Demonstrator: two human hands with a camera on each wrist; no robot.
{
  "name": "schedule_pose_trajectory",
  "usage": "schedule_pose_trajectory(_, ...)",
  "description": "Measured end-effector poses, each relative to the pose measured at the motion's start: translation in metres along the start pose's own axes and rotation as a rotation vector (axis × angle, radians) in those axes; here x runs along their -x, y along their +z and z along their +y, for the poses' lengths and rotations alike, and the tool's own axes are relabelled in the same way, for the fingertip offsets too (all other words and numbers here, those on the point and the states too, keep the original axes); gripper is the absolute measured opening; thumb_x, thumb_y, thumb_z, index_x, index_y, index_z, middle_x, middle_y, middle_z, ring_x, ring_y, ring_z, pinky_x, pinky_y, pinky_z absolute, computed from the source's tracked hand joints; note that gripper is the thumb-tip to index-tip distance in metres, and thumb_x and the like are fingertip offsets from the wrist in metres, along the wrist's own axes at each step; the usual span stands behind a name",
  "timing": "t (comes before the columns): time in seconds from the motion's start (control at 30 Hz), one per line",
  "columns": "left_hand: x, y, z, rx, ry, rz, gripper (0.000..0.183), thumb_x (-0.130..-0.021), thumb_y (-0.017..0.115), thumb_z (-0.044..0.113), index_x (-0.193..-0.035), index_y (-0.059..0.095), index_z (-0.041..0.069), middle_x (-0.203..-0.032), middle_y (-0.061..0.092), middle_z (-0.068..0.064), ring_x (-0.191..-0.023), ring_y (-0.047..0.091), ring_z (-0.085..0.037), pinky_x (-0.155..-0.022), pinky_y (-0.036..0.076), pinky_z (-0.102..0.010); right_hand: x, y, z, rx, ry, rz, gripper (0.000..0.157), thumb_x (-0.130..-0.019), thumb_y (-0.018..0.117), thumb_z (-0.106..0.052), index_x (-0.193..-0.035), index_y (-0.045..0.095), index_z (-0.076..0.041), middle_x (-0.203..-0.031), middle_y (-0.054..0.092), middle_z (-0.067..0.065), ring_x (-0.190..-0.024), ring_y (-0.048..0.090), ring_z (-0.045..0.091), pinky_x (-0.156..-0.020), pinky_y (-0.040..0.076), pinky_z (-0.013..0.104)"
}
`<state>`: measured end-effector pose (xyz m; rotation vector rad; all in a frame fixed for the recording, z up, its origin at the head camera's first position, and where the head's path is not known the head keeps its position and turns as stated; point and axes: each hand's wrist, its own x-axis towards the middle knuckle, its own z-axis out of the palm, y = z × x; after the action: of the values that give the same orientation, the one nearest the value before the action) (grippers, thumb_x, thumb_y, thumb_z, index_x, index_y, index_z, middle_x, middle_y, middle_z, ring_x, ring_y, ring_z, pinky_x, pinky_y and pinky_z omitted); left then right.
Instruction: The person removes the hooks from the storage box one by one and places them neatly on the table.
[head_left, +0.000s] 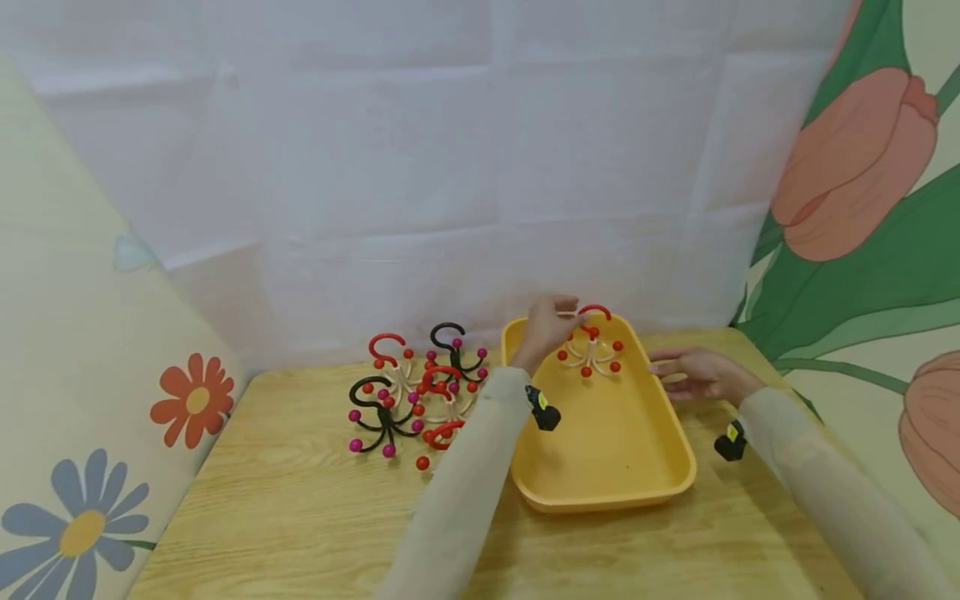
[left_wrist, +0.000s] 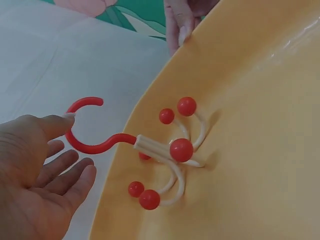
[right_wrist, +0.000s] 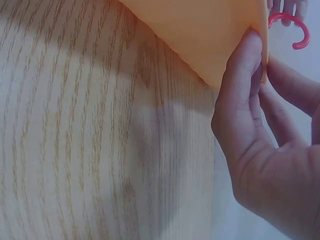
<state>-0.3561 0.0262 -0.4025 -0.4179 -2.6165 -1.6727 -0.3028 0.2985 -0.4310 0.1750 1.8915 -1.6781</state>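
A hanger with a red top hook, cream curved arms and red ball tips (head_left: 592, 352) stands at the far end of a yellow tray (head_left: 611, 450). My left hand (head_left: 546, 332) is at its hook; in the left wrist view the thumb touches the red hook (left_wrist: 89, 148), while the other fingers are loosely spread beside it. On the tray's far right side, my right hand (head_left: 701, 375) pinches the rim between thumb and fingers, as the right wrist view shows.
Left of the tray, several similar hangers crowd together on the wooden table (head_left: 300, 500): black ones (head_left: 386, 421) with magenta balls and red-and-cream ones (head_left: 393, 367). My left sleeve (head_left: 465, 492) partly covers the group. A white sheet (head_left: 390, 167) hangs behind.
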Motion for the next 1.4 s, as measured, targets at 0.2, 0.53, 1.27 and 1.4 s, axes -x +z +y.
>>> schedule_pose_trajectory(0.2,0.0,0.01,-0.002,-0.035,0.052,-0.001,0.038,-0.1,0.073,0.015,-0.135,0.07,0.002,-0.135,0.073,-0.016,-0.12,0.073,-0.03,-0.099,0.062,-0.037,0.002,0.001,0.001,-0.001,0.005,0.002,0.067,-0.11,0.056,-0.017,-0.166,0.023,-0.002,-0.112,0.062,0.003,-0.092,0.069,0.011,-0.082,0.064,0.026)
schedule_pose_trajectory(0.53,-0.003,0.014,0.002,-0.089,0.1,0.056,0.021,-0.101,0.072,0.014,-0.118,0.079,0.003,-0.115,0.08,-0.014,-0.105,0.077,-0.026,-0.09,0.063,-0.034,0.001,0.001,-0.001,0.009,-0.005,0.01,0.067,-0.11,0.057,-0.018,-0.166,0.024,-0.002,-0.104,0.067,-0.002,-0.09,0.069,0.009,-0.081,0.064,0.026)
schedule_pose_trajectory(1.27,-0.003,0.017,0.0,-0.111,0.072,0.072,0.018,-0.1,0.072,0.012,-0.114,0.08,0.004,-0.109,0.081,-0.013,-0.099,0.078,-0.024,-0.08,0.064,-0.029,0.0,-0.001,0.001,-0.007,-0.001,0.012,0.066,-0.109,0.057,-0.017,-0.166,0.025,-0.003,-0.104,0.068,-0.002,-0.091,0.07,0.01,-0.081,0.064,0.026)
schedule_pose_trajectory(1.4,-0.001,0.017,0.001,-0.127,0.067,0.08,0.017,-0.1,0.072,0.012,-0.113,0.081,0.004,-0.109,0.082,-0.012,-0.098,0.078,-0.023,-0.079,0.063,-0.028,-0.001,-0.001,0.003,-0.008,-0.006,0.006,0.067,-0.109,0.057,-0.017,-0.166,0.025,-0.002,-0.103,0.069,-0.003,-0.091,0.07,0.01,-0.08,0.064,0.026)
